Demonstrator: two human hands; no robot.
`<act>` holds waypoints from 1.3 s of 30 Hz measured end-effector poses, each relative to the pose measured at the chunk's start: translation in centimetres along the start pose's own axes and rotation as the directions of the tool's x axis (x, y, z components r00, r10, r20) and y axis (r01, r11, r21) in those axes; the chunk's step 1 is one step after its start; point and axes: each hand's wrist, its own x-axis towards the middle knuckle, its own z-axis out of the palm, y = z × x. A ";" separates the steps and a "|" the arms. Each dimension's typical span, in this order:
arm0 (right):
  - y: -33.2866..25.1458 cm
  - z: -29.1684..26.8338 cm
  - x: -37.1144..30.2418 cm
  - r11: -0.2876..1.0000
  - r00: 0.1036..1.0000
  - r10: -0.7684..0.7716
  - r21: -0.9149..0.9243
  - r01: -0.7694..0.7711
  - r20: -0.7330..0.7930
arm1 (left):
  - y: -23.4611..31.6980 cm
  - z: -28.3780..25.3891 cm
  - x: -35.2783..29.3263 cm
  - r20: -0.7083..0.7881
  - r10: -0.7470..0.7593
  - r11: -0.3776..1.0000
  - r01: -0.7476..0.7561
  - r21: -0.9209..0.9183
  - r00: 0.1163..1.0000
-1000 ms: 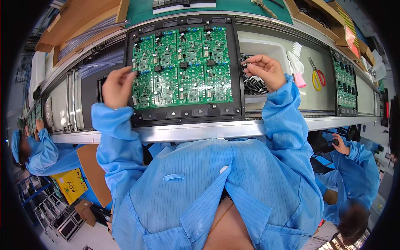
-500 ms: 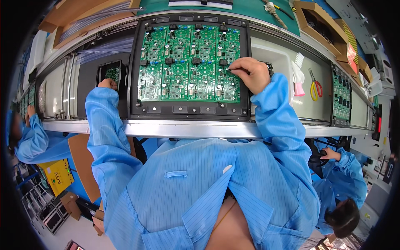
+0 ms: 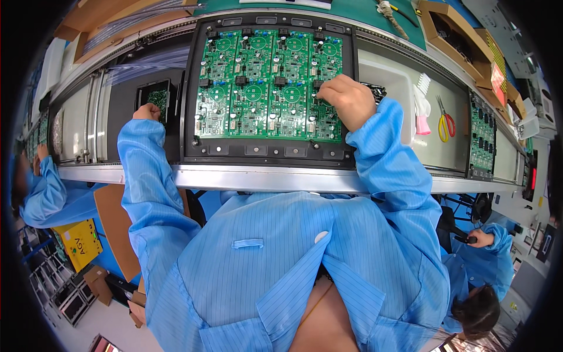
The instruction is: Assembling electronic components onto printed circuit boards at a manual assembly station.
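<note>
A black carrier frame point(image 3: 267, 150) in front of me holds a panel of green circuit boards point(image 3: 253, 108), set in two rows and bearing black blocks, blue parts and round white outlines. My right hand point(image 3: 350, 101) reaches over the panel's right side. Its thumb and forefinger pinch together just at the board, and whatever is between them is hidden. On the left, my left hand point(image 3: 148, 111) is at the near edge of a small black tray point(image 3: 170, 105) with tiny green parts point(image 3: 157, 98) inside. Its fingers are drawn together; I cannot make out anything in them.
Right of the frame stand a white bin point(image 3: 392, 88) with black parts and red-and-yellow-handled scissors point(image 3: 444, 120). Another board carrier point(image 3: 482, 138) sits farther right. A metal rail point(image 3: 264, 179) runs along the near edge. Co-workers' hands point(image 3: 42, 151) point(image 3: 482, 239) show at both sides.
My right hand has shifted slightly left over the boards, its fingertips turned more downward. My left hand has drawn slightly back at the tray. The co-worker's hand on the right has moved.
</note>
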 end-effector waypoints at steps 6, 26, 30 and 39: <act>-0.7 0.3 0.7 0.979 0.982 -0.024 -0.197 0.062 0.187 | 1.2 -1.2 -0.7 -0.038 -0.056 0.998 0.056 -0.001 0.998; 5.9 4.5 -7.0 0.722 0.595 0.539 0.037 -0.691 0.596 | 25.9 1.7 -9.9 -0.105 0.581 0.659 -0.543 -0.521 0.807; 6.3 5.0 -8.0 0.727 0.588 0.547 0.010 -0.686 0.596 | 26.4 3.0 -10.3 -0.199 0.588 0.727 -0.620 -0.297 0.784; 6.9 6.5 -8.1 0.754 0.584 0.552 -0.057 -0.655 0.595 | 26.4 3.3 -10.3 -0.210 0.581 0.762 -0.616 -0.200 0.786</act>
